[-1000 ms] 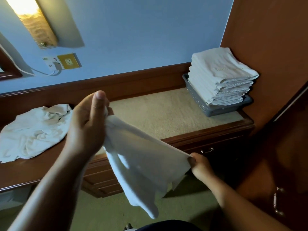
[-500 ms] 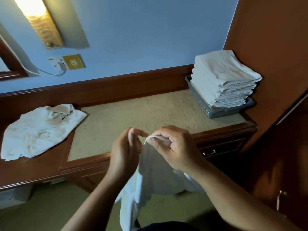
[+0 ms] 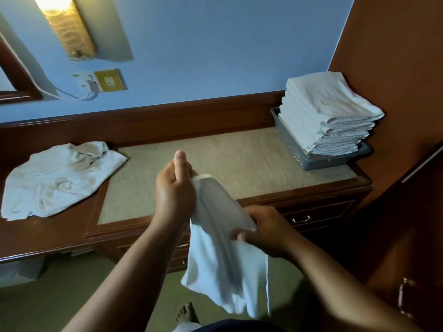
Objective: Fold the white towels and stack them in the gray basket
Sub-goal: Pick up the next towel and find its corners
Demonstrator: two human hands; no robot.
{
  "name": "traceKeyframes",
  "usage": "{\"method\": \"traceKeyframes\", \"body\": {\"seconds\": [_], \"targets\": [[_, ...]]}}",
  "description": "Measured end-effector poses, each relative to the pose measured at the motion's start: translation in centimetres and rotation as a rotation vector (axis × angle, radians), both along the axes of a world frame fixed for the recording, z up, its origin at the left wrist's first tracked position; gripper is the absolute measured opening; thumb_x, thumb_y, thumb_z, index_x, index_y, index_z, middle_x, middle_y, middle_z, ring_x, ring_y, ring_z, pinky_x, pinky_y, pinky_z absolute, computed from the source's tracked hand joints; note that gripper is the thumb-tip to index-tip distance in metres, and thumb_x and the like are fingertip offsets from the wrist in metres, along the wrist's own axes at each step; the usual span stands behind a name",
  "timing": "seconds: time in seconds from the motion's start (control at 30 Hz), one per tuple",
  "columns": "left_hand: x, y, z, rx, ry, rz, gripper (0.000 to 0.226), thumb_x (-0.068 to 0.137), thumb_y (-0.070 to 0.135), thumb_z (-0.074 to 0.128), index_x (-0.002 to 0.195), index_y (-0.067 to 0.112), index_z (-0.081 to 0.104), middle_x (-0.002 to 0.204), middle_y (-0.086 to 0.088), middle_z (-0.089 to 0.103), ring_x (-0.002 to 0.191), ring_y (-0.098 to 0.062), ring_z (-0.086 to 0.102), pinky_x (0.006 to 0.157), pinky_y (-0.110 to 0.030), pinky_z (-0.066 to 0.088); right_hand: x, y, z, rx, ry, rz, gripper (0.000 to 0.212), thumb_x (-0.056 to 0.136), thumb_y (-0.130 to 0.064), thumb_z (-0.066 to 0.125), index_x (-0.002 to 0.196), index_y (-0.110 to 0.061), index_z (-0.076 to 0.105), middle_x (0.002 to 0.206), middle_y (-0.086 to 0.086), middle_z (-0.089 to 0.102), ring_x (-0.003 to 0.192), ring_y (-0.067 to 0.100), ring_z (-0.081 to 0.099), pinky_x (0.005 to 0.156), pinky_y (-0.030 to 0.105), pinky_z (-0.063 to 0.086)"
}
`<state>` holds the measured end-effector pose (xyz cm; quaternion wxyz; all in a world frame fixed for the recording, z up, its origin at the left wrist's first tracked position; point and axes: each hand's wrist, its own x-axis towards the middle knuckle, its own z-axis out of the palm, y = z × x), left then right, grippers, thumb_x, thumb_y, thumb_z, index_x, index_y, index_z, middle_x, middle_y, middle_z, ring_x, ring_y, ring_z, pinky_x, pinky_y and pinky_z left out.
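Note:
A white towel (image 3: 223, 264) hangs doubled over in front of the desk edge. My left hand (image 3: 173, 190) pinches its top fold, thumb up. My right hand (image 3: 263, 232) grips the towel lower down along its right edge. At the back right of the desk stands the gray basket (image 3: 318, 161), with a tall stack of folded white towels (image 3: 326, 111) in it, rising well above its rim. A crumpled pile of unfolded white towels (image 3: 57, 178) lies on the desk's left side.
The wooden desk (image 3: 215, 164) has a beige inlaid top and drawers below. A wooden wardrobe (image 3: 412, 188) stands at the right. On the blue wall are a lit lamp (image 3: 64, 25) and a socket with a plugged cable (image 3: 107, 80). My bare foot (image 3: 187, 312) shows on the green carpet.
Both hands met at the towel's top, bringing its corners together. Since then my right hand has slid down the right edge while my left keeps the top fold.

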<state>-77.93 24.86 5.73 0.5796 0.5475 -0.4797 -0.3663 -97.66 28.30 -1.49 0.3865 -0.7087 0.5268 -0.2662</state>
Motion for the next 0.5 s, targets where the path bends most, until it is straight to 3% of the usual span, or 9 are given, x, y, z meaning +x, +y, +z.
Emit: {"method": "traceKeyframes", "body": {"seconds": [0.07, 0.17, 0.23, 0.3, 0.4, 0.5], "targets": [[0.4, -0.4, 1.0, -0.014, 0.072, 0.021, 0.053, 0.110, 0.038, 0.035, 0.059, 0.021, 0.040, 0.047, 0.011, 0.040, 0.046, -0.007, 0.036, 0.050, -0.028, 0.033, -0.9, 0.3, -4.1, 0.175, 0.050, 0.026, 0.019, 0.078, -0.030, 0.085, 0.082, -0.042, 0.071, 0.086, -0.019, 0.070, 0.084, 0.000, 0.067, 0.077, 0.024, 0.054], [1.1, -0.4, 1.9, -0.003, 0.136, 0.014, 0.054, 0.110, 0.040, 0.034, 0.059, 0.021, 0.038, 0.047, 0.010, 0.037, 0.043, -0.007, 0.033, 0.043, -0.023, 0.031, -3.0, 0.5, -10.1, 0.258, 0.147, -0.080, 0.012, 0.086, -0.027, 0.079, 0.094, -0.023, 0.072, 0.093, -0.009, 0.065, 0.090, 0.011, 0.065, 0.077, 0.019, 0.049], [1.6, 0.0, 2.3, 0.011, 0.175, -0.037, 0.053, 0.109, 0.041, 0.035, 0.061, 0.019, 0.039, 0.051, 0.006, 0.038, 0.046, -0.009, 0.033, 0.045, -0.024, 0.031, -4.7, 0.4, -12.4, 0.322, 0.184, -0.180, 0.012, 0.091, -0.030, 0.074, 0.086, -0.020, 0.069, 0.087, -0.006, 0.066, 0.083, 0.013, 0.063, 0.076, 0.030, 0.049], [2.1, 0.4, 2.5, 0.018, 0.106, -0.129, 0.051, 0.109, 0.039, 0.037, 0.065, 0.014, 0.044, 0.056, -0.002, 0.041, 0.048, -0.010, 0.036, 0.046, -0.023, 0.034, -5.9, 0.1, -12.9, 0.347, 0.054, -0.330, 0.026, 0.095, -0.028, 0.067, 0.080, -0.007, 0.066, 0.077, 0.001, 0.065, 0.074, 0.018, 0.059, 0.074, 0.040, 0.050], [3.1, 0.9, 1.9, 0.043, -0.142, -0.305, 0.058, 0.106, 0.048, 0.038, 0.064, 0.009, 0.052, 0.060, -0.006, 0.049, 0.051, -0.010, 0.042, 0.053, -0.025, 0.038, -6.2, -0.8, -9.6, 0.144, -0.141, -0.523, 0.033, 0.099, -0.035, 0.057, 0.080, -0.008, 0.061, 0.073, 0.002, 0.062, 0.071, 0.019, 0.057, 0.063, 0.032, 0.045], [3.4, 0.7, 0.3, 0.031, -0.298, -0.322, 0.066, 0.095, 0.066, 0.042, 0.065, 0.009, 0.059, 0.070, -0.010, 0.061, 0.051, -0.011, 0.049, 0.057, -0.028, 0.040, -4.1, -1.4, -3.5, -0.146, -0.093, -0.417, 0.020, 0.099, -0.031, 0.054, 0.082, -0.023, 0.061, 0.072, -0.004, 0.062, 0.066, 0.006, 0.057, 0.063, 0.029, 0.045]]}}
